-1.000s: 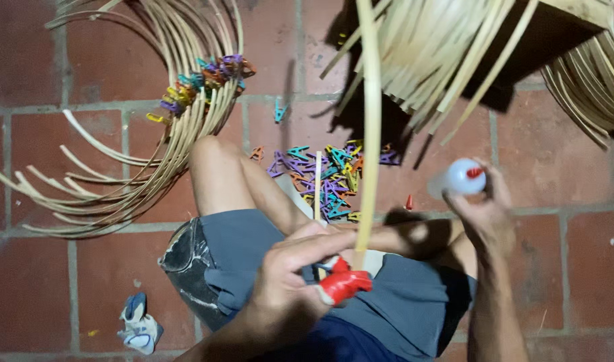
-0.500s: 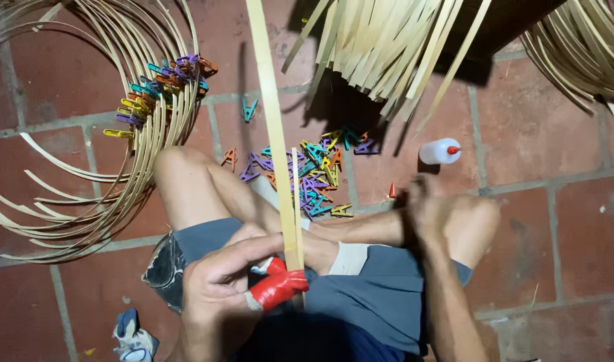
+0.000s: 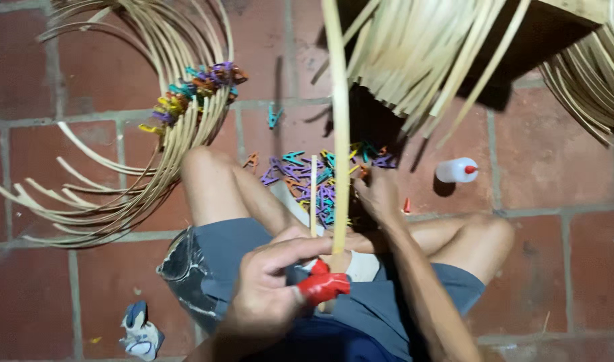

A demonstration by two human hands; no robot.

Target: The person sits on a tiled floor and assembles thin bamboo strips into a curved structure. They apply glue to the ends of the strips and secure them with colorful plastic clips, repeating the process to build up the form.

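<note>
Our left hand point(image 3: 270, 295), thumb wrapped in red tape, clenches the long pale bamboo strip point(image 3: 339, 127) upright over our lap, while our right hand point(image 3: 377, 198) reaches into the pile of small colourful plastic clips point(image 3: 313, 177), its grip hidden from us.

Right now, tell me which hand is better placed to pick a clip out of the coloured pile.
Right. The right hand already rests at the edge of the pile of coloured plastic clips on the brick floor. The left hand is busy: it pinches the upright bamboo strip at the red clip over the lap.
</note>
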